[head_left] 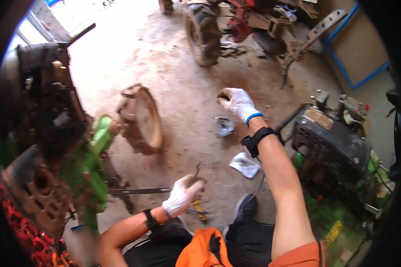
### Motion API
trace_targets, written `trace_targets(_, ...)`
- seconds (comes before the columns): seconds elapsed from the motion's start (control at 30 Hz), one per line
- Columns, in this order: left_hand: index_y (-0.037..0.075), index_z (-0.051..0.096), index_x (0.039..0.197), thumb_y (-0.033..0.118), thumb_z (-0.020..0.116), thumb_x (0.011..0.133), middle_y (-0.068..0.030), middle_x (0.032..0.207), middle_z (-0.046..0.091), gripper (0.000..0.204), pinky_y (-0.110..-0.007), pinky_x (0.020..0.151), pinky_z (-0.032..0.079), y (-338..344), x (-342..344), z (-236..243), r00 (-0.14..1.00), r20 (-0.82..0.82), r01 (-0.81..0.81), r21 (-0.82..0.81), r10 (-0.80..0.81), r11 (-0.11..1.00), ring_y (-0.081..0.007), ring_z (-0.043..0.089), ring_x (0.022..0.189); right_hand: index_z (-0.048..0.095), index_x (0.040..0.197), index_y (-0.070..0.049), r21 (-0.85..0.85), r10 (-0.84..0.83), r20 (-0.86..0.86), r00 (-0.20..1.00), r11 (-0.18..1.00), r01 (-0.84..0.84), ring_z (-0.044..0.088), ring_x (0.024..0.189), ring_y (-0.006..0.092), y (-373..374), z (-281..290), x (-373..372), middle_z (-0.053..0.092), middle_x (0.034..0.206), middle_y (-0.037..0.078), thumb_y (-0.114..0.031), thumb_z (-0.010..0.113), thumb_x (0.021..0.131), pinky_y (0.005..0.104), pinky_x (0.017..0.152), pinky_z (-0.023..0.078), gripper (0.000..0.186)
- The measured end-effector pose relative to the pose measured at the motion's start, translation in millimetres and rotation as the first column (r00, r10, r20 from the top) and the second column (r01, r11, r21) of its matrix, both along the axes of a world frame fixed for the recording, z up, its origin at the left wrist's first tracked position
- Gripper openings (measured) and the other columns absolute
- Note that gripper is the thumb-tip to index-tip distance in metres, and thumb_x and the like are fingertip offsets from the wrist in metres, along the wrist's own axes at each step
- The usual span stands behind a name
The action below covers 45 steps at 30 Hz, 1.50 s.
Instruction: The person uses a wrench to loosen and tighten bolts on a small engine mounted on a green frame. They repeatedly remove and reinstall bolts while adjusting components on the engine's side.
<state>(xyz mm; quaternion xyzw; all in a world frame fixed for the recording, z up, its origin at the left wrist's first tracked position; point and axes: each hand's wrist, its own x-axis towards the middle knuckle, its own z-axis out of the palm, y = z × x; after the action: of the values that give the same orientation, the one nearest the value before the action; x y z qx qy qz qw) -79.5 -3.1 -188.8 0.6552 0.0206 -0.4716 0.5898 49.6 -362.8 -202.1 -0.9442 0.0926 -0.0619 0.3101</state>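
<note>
My left hand (184, 195), in a white work glove with dark, soiled fingertips, is closed around a thin, bent metal piece (198, 169) that sticks up from its fingers. Just below that hand, a tool with a yellow handle (200, 211) lies on the floor. Farther out, my right hand (237, 103) wears a matching glove with a blue cuff. Its fingers curl inward, and whatever they may hold is hidden. A small grey container (223, 126) sits on the floor just nearer than my right hand. Closer to me is a crumpled white cloth (244, 165).
Green machinery (84, 173) with a muddy lugged wheel (142, 118) stands left. A flat metal bar (140, 191) juts from it toward my left hand. Another dark and green machine (329, 138) flanks my right arm. A red tractor with a big tyre (202, 35) is at the back.
</note>
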Motion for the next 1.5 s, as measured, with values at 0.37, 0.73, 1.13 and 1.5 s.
trace_targets(0.37,-0.001,0.076,0.127,0.033,0.074,0.11,-0.005,0.1,0.078,0.037,-0.026,0.064,0.046,-8.4,-15.0,-5.8,0.988,-0.115,0.109,0.083,-0.099,0.991,-0.0073,0.059,0.075,0.082,0.127,-0.016,-0.203,-0.091,-0.269,0.959,0.979,0.036,0.075,0.12,0.0421,-49.9,-96.0,-67.4,0.081,0.126,0.018,-0.031,0.075,0.1,0.0521,0.103,0.061,0.032)
trace_targets(0.73,-0.001,0.075,0.132,0.034,0.074,0.111,-0.005,0.102,0.079,0.041,-0.027,0.065,0.049,-2.2,-9.6,-19.0,0.987,-0.142,0.086,0.093,-0.072,0.992,-0.0074,0.062,0.08,0.08,0.114,-0.013,-0.372,0.006,-0.385,0.923,0.914,-0.161,0.078,0.109,0.0411,5.3,-147.4,-19.4,0.082,0.11,0.019,-0.031,0.074,0.1,0.055,0.091,0.062,0.023)
trace_targets(1.13,0.002,0.074,0.127,0.029,0.074,0.111,-0.003,0.098,0.076,0.031,-0.025,0.059,0.042,-5.4,-3.7,-19.5,0.986,-0.154,0.071,0.052,-0.062,0.996,-0.0051,0.053,0.067,0.078,0.116,-0.012,-0.374,-0.026,-0.367,0.93,0.919,-0.122,0.078,0.11,0.0422,4.9,-161.7,-11.7,0.082,0.114,0.019,-0.024,0.072,0.099,0.0543,0.092,0.062,0.021)
trace_targets(1.5,0.0,0.074,0.128,0.03,0.074,0.11,-0.0036,0.099,0.077,0.035,-0.025,0.063,0.046,-4.5,-3.5,-17.4,0.988,-0.128,0.092,0.06,-0.084,0.994,-0.0056,0.057,0.073,0.082,0.122,-0.014,-0.329,-0.004,-0.396,0.918,0.934,-0.138,0.078,0.111,0.0405,1.2,-156.2,-21.9,0.083,0.113,0.017,-0.036,0.078,0.098,0.0534,0.095,0.062,0.033)
